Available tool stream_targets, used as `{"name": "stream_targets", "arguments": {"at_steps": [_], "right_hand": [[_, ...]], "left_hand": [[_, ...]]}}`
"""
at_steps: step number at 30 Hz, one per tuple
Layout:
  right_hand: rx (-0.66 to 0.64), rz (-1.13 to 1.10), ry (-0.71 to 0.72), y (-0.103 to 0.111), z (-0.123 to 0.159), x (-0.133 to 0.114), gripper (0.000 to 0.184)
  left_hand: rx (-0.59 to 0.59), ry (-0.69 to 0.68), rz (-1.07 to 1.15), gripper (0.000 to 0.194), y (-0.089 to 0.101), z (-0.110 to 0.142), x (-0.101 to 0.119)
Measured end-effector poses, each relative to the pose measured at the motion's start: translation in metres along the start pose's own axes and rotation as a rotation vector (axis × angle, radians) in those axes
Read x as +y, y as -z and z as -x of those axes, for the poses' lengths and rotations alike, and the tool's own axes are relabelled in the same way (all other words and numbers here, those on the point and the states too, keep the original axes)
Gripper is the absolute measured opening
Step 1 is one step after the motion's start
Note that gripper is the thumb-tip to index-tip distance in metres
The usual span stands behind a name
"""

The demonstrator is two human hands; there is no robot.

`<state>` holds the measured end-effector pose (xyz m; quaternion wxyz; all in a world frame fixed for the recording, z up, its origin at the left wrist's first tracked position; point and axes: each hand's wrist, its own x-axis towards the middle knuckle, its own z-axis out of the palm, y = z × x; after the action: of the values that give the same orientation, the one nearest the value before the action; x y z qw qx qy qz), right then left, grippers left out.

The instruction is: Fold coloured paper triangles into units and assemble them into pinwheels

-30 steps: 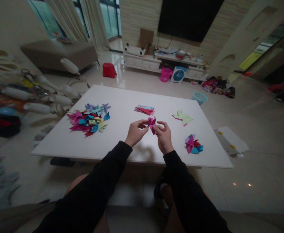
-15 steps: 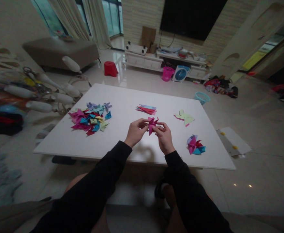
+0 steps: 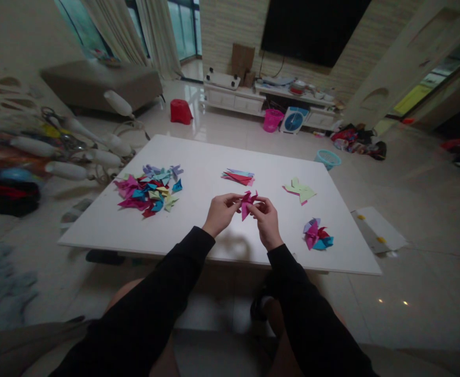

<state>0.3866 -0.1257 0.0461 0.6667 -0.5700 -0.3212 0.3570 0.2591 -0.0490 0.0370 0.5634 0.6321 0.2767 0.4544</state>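
Between my two hands, above the white table [image 3: 198,230], is a magenta folded paper piece [image 3: 247,205] with pointed flaps, perhaps an origami crane. My left hand [image 3: 222,210] pinches its left side with thumb and fingers. On its right side my right hand [image 3: 267,220] grips it the same way. Just beyond my hands lies a small stack of narrow folded papers [image 3: 238,177], red, blue and pink. Light green folded paper [image 3: 299,189] with a magenta edge lies to the right. Nearer me on that side sits a small cluster of coloured folded pieces [image 3: 317,234].
A large heap of folded paper pieces [image 3: 149,191] covers part of the table's left side. Lamp arms with white shades [image 3: 67,170] stand beside the left edge. Past the far edge are a red stool [image 3: 181,111], a pink bin [image 3: 272,120] and a light blue basket [image 3: 327,158].
Both hands keep hold of the magenta paper, which has turned very slightly between the fingers. The camera view has shifted a little; the other papers lie as before.
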Motion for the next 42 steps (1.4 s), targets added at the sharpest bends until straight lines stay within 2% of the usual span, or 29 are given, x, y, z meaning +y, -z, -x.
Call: {"name": "stream_targets", "arguments": {"at_steps": [9,14,19,23,27,33,42], "right_hand": [[0.007,0.058,0.033,0.0072,-0.0055,0.0048,0.023],[-0.005,0.133,0.117,0.0053,-0.0044,0.0032,0.021],[0.005,0.214,0.137,0.0044,-0.0011,0.0049,0.023],[-0.003,0.238,0.136,0.0046,-0.0009,0.0062,0.017],[-0.008,0.243,0.13,0.0041,-0.0014,0.0056,0.017],[-0.018,0.178,0.128,0.0038,-0.0005,0.0031,0.029],[0.042,0.146,0.148,0.004,-0.0015,0.0033,0.015]], "left_hand": [[0.015,0.001,-0.036,0.019,0.0,-0.0008,0.0031],[0.027,-0.008,0.014,0.032,-0.0016,-0.0018,0.0011],[0.031,-0.002,-0.014,0.029,-0.0012,0.0,-0.0015],[0.038,-0.024,-0.044,0.028,-0.001,0.0009,-0.0017],[0.043,-0.03,-0.047,0.028,-0.0016,0.001,0.0015],[0.064,0.009,-0.004,0.027,-0.002,0.0008,0.004],[0.059,0.035,0.042,0.029,-0.0009,0.0013,-0.0025]]}}
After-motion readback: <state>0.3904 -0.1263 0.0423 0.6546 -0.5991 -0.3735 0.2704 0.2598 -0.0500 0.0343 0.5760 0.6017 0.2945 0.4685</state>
